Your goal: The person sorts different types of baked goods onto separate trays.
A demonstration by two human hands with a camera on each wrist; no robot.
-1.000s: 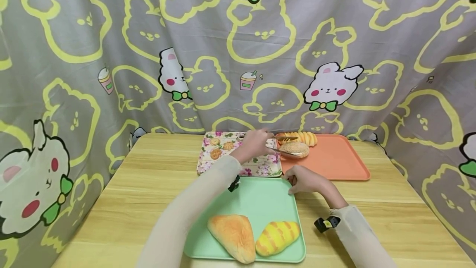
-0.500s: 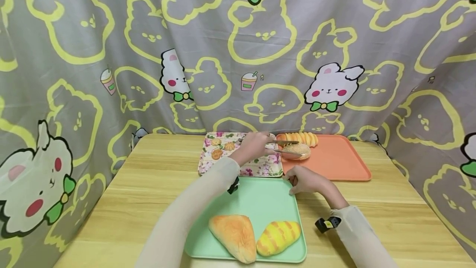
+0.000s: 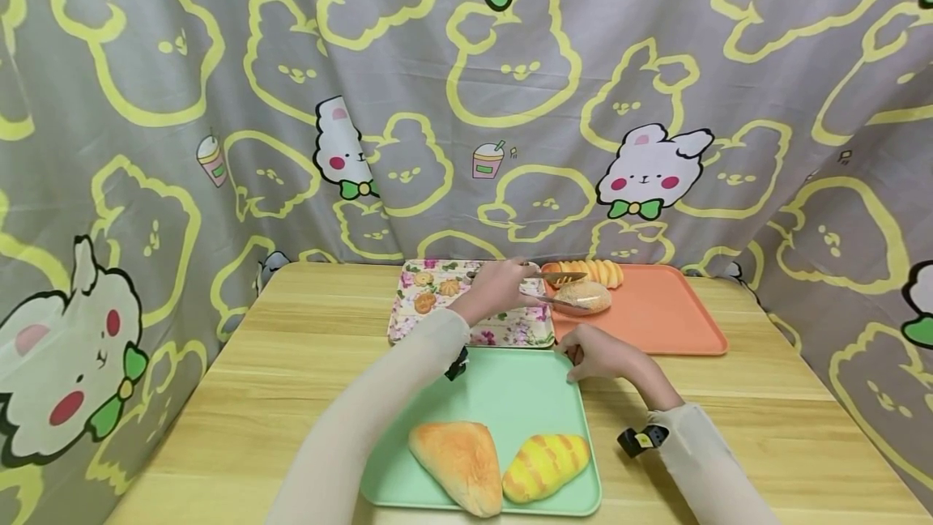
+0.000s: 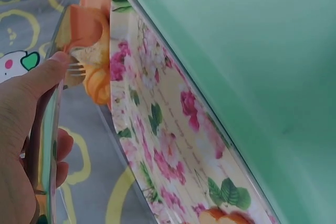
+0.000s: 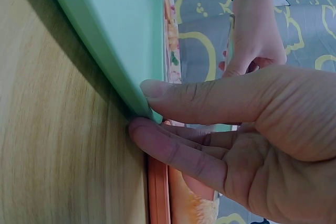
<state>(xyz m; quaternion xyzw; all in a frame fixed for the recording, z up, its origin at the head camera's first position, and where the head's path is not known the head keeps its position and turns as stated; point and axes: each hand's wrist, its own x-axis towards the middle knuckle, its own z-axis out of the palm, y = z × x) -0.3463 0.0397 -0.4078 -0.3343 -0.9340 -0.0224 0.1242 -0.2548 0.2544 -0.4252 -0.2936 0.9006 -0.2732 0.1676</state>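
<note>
My left hand (image 3: 497, 288) grips metal serving tongs (image 3: 563, 277), reaching over the floral tray (image 3: 523, 334). The spread tips, one with fork tines, lie on either side of a sesame bun (image 3: 589, 296) on the orange tray (image 3: 666, 318). A ridged orange-yellow bread (image 3: 607, 272) lies just behind it. In the left wrist view, fingers and thumb hold the tongs (image 4: 46, 145) along their length. My right hand (image 3: 601, 352) pinches the far right corner of the green tray (image 3: 503, 387). In the right wrist view, the thumb is over the green rim (image 5: 118, 72) and fingers are outside it.
A triangular bread (image 3: 461, 464) and a yellow striped bread (image 3: 547, 467) lie at the green tray's near end. Several small cookies (image 3: 425, 301) lie on the floral tray's left. A patterned curtain (image 3: 408, 185) hangs behind the wooden table (image 3: 291, 363).
The tongs have shifted slightly around the bun, and the bun sits a little further right against them. My right hand stays at the green tray's corner.
</note>
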